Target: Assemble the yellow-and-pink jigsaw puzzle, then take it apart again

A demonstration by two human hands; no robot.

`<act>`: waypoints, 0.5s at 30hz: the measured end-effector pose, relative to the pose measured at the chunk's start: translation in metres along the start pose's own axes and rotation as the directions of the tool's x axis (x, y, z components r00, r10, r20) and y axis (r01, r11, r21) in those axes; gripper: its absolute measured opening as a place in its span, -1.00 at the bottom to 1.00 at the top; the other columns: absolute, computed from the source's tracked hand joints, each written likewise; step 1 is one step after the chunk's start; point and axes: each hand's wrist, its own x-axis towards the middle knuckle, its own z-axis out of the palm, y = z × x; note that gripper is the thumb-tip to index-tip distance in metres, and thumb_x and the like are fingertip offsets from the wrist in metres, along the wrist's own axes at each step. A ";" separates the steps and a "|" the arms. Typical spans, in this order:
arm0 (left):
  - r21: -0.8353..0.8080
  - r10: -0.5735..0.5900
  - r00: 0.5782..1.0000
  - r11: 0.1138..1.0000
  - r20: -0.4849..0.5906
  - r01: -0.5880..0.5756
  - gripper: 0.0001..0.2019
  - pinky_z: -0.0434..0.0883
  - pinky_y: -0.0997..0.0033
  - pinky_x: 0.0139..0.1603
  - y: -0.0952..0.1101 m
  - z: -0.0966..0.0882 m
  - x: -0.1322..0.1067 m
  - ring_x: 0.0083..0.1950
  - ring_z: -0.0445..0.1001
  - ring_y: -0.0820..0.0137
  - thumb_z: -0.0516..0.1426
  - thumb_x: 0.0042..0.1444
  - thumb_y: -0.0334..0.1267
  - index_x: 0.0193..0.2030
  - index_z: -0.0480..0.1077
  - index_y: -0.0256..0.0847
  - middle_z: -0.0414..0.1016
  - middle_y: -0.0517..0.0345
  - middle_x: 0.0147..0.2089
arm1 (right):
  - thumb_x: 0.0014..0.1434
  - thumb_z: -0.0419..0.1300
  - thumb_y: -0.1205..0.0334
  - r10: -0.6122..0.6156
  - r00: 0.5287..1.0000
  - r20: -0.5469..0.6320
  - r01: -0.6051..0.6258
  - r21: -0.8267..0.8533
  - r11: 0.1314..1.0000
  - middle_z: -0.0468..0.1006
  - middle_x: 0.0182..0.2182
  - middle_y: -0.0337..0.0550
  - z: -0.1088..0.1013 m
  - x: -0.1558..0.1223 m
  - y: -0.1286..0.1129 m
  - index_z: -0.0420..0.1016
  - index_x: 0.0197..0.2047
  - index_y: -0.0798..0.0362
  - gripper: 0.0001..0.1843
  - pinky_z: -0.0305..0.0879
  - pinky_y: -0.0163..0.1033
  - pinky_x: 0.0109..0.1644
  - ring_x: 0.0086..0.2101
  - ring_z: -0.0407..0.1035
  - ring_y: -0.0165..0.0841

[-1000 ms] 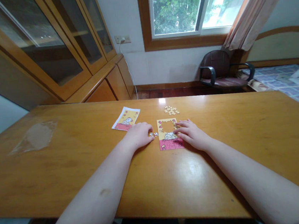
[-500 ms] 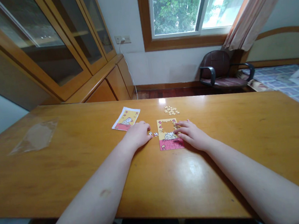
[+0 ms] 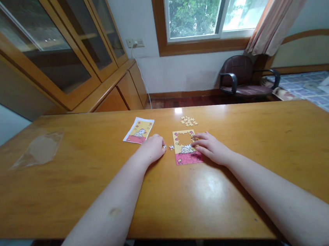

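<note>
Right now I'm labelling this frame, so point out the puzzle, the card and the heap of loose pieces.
puzzle [image 3: 184,159]: head view, on its pink lower band.
card [image 3: 139,130]: head view, on its middle.
heap [image 3: 188,121]: head view, on the middle of the loose pieces.

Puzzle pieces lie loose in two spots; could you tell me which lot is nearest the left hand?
The few pieces right by the left hand, beside the puzzle; the pile lies beyond it.

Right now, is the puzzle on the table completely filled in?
No, the puzzle has an unfilled gap in its upper half, and loose pieces lie beyond it.
</note>
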 end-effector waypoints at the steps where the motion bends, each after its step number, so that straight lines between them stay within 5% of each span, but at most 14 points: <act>1: -0.003 -0.008 1.000 1.000 0.007 0.008 -0.84 0.41 0.32 -0.10 0.000 0.001 0.000 -0.10 0.49 0.22 0.13 0.05 -0.29 -0.23 0.49 -0.23 0.49 -0.03 -0.07 | 0.35 -0.06 0.03 0.001 1.000 -0.004 -0.001 0.003 1.000 0.39 0.15 0.08 0.000 0.000 0.000 0.55 -0.02 -0.01 -0.59 -0.13 0.31 0.30 0.19 0.20 -0.08; 15: -0.061 0.107 0.992 0.992 -0.061 -0.111 -0.79 0.39 0.33 -0.09 0.007 -0.002 -0.003 -0.07 0.47 0.23 0.16 0.08 -0.12 -0.19 0.45 -0.16 0.48 0.06 -0.10 | 0.35 -0.06 0.03 -0.001 1.000 -0.003 0.001 -0.001 1.000 0.39 0.15 0.09 0.000 0.000 -0.001 0.55 -0.02 0.00 -0.58 -0.13 0.30 0.31 0.19 0.20 -0.09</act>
